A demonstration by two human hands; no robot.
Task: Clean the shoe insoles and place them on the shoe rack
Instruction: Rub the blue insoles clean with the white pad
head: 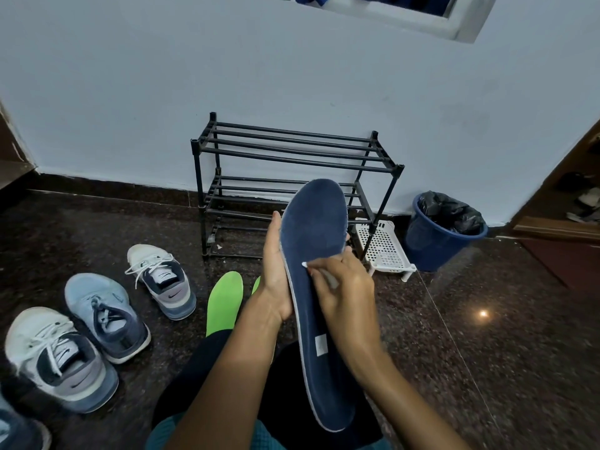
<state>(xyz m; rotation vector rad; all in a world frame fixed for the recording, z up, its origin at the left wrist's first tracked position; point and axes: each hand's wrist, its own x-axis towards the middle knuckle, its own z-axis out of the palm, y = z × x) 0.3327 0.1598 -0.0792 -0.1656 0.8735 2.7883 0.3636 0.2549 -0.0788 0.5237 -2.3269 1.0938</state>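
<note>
Mid-clean. My left hand (276, 274) has its fingers wrapped round the blue insole (315, 222), held up in front of the shoe rack (292, 147). Right hand (344, 287) pinches a small white scrap (305, 264) against it. Green insoles (224, 303) are on the floor. None racked yet.

The navy insole (316, 228) has a pale grey rim and one small whitish label; a white scrap (305, 264) shows against it. The shoe rack (292, 151) is black. Left of the rack lie bright green insoles (224, 303), white, grey and navy sneakers (162, 280) and a light blue sneaker (104, 313). Right of the rack are a white perforated tray (384, 246) and a blue bucket (428, 245) with a black liner (451, 212). The floor (487, 319) is dark speckled stone and the wall (162, 92) pale blue.
</note>
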